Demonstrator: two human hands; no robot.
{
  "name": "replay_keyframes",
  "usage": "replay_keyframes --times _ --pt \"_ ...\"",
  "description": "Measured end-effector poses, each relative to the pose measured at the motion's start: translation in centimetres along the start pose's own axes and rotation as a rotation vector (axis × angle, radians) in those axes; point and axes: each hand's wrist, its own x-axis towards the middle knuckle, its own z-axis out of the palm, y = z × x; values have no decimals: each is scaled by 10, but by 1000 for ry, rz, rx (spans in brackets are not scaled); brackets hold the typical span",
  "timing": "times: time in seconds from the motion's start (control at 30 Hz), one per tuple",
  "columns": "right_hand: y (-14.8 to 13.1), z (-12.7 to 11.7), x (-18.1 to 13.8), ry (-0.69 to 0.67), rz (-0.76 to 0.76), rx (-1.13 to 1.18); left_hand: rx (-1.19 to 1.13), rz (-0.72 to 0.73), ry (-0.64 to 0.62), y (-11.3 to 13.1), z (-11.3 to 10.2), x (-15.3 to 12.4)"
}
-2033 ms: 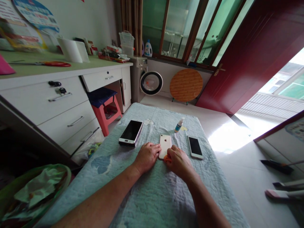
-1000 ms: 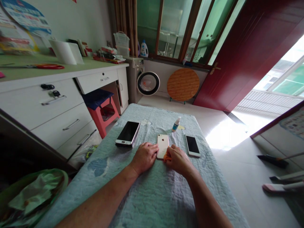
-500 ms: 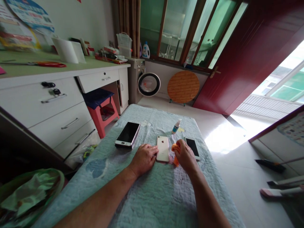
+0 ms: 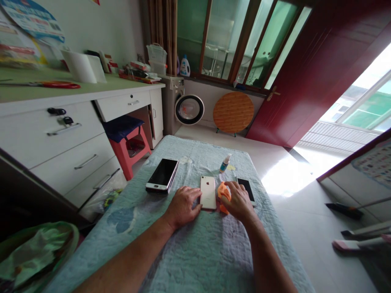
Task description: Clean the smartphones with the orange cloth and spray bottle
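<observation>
A white smartphone [image 4: 208,193] with an apple logo lies back up on the quilted cover. My left hand [image 4: 183,206] rests flat at its left side, thumb spread, fingertips touching its edge. Right of this phone, a crumpled orange cloth [image 4: 224,196] lies on the cover. My right hand [image 4: 240,199] is over the cloth's right side with fingers apart, thumb against the cloth. Partly behind that hand, a second white phone [image 4: 247,188] lies screen up. A small spray bottle [image 4: 225,163] stands beyond the cloth.
A stack of phones [image 4: 163,175] lies at the left of the covered table [image 4: 189,252]. A green bin [image 4: 69,244] with crumpled bags is at the lower left. Beside the table stand a pink stool [image 4: 128,148] and a white desk [image 4: 70,142]. A washing machine [image 4: 171,103] has its door open.
My right hand has loosened its grip on the orange cloth, and its fingers have spread. The cloth now lies on the cover. My left thumb has moved out from the other fingers.
</observation>
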Motion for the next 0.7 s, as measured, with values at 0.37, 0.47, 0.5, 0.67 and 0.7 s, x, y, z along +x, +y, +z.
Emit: replay_keyframes --times 0.37,0.47,0.5,0.67,0.7 --pt "3 10 2 -135 -94 191 13 -5 -16 -1 2 -2" --pt "7 11 6 -45 -78 255 17 -5 -21 -1 1 -2" --pt "7 11 6 1 -73 269 18 -4 -23 -1 1 -2" --pt "3 10 8 250 12 214 -2 8 -31 0 -1 -1" --pt "2 10 8 287 32 195 -5 9 -32 1 -1 -1"
